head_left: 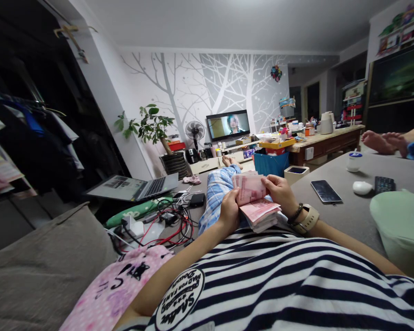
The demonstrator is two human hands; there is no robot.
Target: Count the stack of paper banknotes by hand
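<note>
Your left hand point(230, 209) and right hand point(280, 191), fingers nearly closed, pinch banknotes point(251, 189), long axis tilting toward two-thirty; a note stack point(261, 213) lies at six o'clock.

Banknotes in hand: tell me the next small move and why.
Probably ease one of the raised banknotes down with the right grip: it pinches them at one side, the left grip holds the other side, and a lower stack of banknotes shows just below.
</note>
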